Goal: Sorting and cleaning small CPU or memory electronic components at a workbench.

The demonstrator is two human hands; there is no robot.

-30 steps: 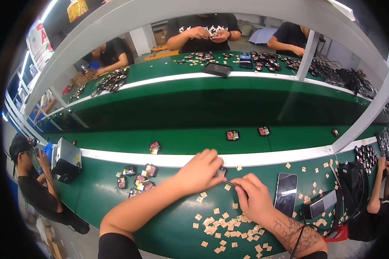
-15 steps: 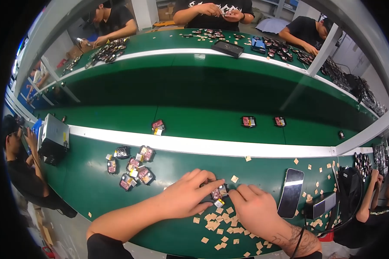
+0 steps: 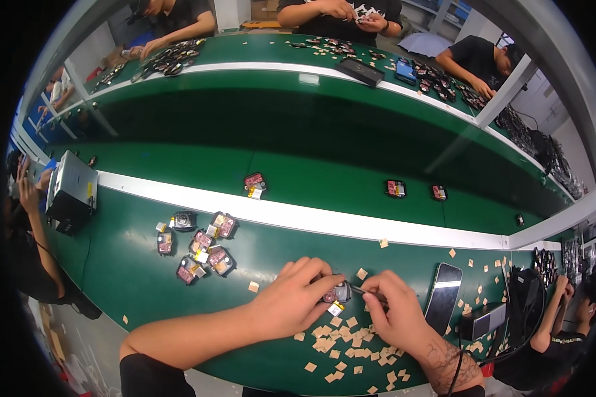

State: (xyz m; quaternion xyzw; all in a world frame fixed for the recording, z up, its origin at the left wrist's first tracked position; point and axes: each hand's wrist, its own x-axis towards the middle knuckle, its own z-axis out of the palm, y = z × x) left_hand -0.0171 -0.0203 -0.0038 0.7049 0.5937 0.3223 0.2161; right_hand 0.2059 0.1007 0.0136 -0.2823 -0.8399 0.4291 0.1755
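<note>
A small black electronic device (image 3: 338,293) with its casing open lies on the green bench, showing a reddish circuit board. A small silver battery with yellow tape (image 3: 336,308) hangs out at its near side. My left hand (image 3: 300,291) is closed on the device's left edge, thumb and fingers holding it down. Just right of it, my right hand (image 3: 396,306) pinches a thin dark tool (image 3: 357,290) whose tip reaches the device; its exact kind is hidden by my fingers. Small tan square pieces (image 3: 338,339) lie scattered below and between my hands.
Several similar open devices (image 3: 220,261) sit clustered at left. A phone (image 3: 445,298), a grey-black box (image 3: 485,320) and a black cable (image 3: 516,345) are at right. Beyond the white rail (image 3: 298,217), more devices (image 3: 396,188) lie on a green belt. Co-workers sit around.
The view has shifted slightly. My right hand has turned and drawn back a little from the device, so the dark tool in its fingers now shows. My left hand keeps its hold.
</note>
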